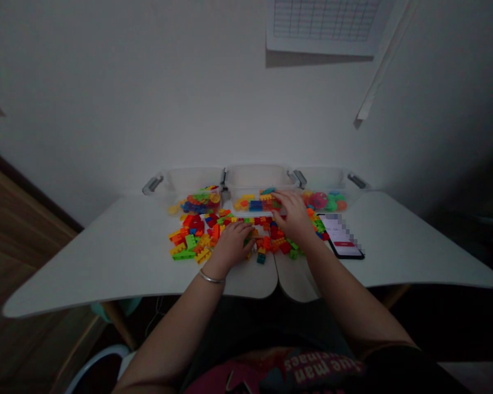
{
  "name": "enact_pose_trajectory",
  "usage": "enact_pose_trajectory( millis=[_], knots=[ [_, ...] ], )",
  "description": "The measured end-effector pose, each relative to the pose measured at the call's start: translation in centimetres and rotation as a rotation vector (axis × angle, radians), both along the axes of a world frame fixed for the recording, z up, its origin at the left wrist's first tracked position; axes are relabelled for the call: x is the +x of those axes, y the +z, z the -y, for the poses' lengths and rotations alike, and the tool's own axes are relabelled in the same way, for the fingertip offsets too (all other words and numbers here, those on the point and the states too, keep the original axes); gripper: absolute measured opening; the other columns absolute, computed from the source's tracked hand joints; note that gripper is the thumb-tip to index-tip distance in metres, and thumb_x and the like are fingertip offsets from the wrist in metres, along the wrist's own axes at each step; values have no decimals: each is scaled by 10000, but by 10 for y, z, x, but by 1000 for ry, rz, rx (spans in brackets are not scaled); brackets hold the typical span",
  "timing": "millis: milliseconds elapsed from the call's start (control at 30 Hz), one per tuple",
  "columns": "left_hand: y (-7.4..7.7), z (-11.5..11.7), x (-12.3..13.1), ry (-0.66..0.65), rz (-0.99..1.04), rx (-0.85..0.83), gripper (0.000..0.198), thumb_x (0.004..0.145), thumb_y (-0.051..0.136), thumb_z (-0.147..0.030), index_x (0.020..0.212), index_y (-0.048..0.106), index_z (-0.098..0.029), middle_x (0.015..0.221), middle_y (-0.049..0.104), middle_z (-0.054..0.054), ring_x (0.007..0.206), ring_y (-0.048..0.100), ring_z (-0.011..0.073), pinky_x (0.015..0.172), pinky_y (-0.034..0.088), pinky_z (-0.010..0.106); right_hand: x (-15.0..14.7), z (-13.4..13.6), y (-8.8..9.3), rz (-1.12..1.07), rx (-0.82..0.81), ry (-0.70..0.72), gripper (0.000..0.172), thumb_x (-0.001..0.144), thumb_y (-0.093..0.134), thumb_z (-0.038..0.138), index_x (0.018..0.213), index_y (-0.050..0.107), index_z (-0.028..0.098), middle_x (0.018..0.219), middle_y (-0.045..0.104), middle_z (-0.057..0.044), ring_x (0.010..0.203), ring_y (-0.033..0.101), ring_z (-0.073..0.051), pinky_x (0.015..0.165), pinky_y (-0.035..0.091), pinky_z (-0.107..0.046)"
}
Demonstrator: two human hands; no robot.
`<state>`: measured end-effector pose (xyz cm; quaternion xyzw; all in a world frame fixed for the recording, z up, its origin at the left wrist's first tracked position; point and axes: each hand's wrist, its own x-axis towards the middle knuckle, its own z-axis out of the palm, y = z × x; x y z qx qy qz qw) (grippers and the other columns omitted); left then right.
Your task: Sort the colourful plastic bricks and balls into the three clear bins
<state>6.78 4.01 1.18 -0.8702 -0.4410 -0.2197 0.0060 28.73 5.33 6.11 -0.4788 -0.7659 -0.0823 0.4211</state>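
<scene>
bricks (pixel 197 235) of bright plastic lie heaped at the middle of the table (pixel 107 257), close to its far edge, just in front of a row of clear bins (pixel 328 178). left hand (pixel 232 244), a bracelet (pixel 211 278) at its wrist, rests palm down on the heap with fingers curled; whether it grips a brick i cannot tell. right hand (pixel 293 216) lies spread, fingers out, over the bricks at the front wall of the middle bin (pixel 257 175); its underside is hidden too. a phone (pixel 345 241) lies just right of the heap. such bricks look light, stiff, smooth and not fragile; each is likely best pinched across its flat sides.
</scene>
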Motion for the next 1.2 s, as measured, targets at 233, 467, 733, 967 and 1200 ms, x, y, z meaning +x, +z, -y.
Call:
enact_pose_trajectory(
  millis=[233, 467, 733, 967, 1200],
  knots=[
    [1, 0, 0, -9, 0, -9, 378, 924, 550, -345, 1255, 626, -181, 1335, 631, 94, 1270, 528, 263, 1130, 386, 468, -6, 30, -25, 97, -183, 152, 268, 843, 637, 272, 1098, 703, 222, 1139, 712, -84, 1105, 606, -260, 1008, 460, -450],
    [3, 1, 2, 4, 2, -23, 378, 925, 547, -342, 1265, 624, -195, 1334, 631, 90, 1276, 526, 260, 1135, 382, 458, -3, 39, -38, 245, -308, 173, 415, 802, 724, 388, 1161, 688, 184, 1192, 695, -111, 1163, 573, -296, 1059, 402, -493],
    [6, 2, 1, -4, -16, -54, 529, 896, 576, -526, 1296, 606, -180, 1360, 617, 98, 1303, 504, 285, 1131, 373, 470, -4, 37, -50, 244, -347, 100, 335, 879, 645, 301, 1172, 677, 142, 1174, 691, -133, 1122, 580, -284, 1033, 430, -459],
    [8, 6, 2, -10, -54, -45, 862, 652, 754, -675, 1363, 551, -233, 1404, 584, 91, 1320, 481, 346, 1144, 331, 527, -7, 36, -52, 239, -341, 35, 313, 882, 620, 272, 1179, 661, 182, 1152, 688, -121, 1111, 575, -290, 1017, 443, -459],
    [5, 5, 2, -7, -34, -4, 751, 747, 716, -597, 1367, 531, -215, 1346, 616, 108, 1269, 524, 312, 1110, 378, 485, -8, 36, -54, 133, -330, 46, 319, 853, 621, 238, 1166, 656, 183, 1123, 689, -122, 1102, 575, -294, 1003, 463, -471]
  ],
)
